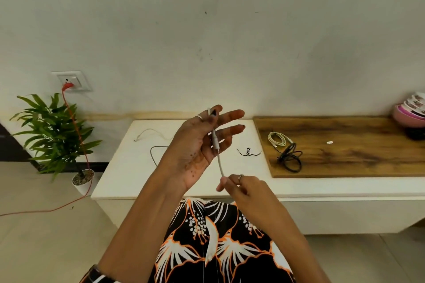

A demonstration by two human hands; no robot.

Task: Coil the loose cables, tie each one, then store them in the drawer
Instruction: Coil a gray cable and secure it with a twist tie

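I hold a white cable [217, 145] up over the low white table [128, 167]. My left hand [200, 147] is raised palm toward me and pinches the cable's plug end near its top, the other fingers spread straight. Below it, my right hand [241, 187] pinches the same cable, which runs taut between the two hands. Two loose cables lie on the table behind my left hand: a white one [149, 131] and a grey one [154, 153]. Black ties [248, 152] lie at the table's middle. A coiled white cable [277, 139] and a coiled black cable [290, 157] rest on the wooden board [356, 158].
A small white piece [329, 142] lies on the board. Stacked pink bowls [410, 111] stand at the far right. Left of the table are a potted plant [55, 135] and a wall socket [71, 80], with a red cord [78, 135] trailing across the floor.
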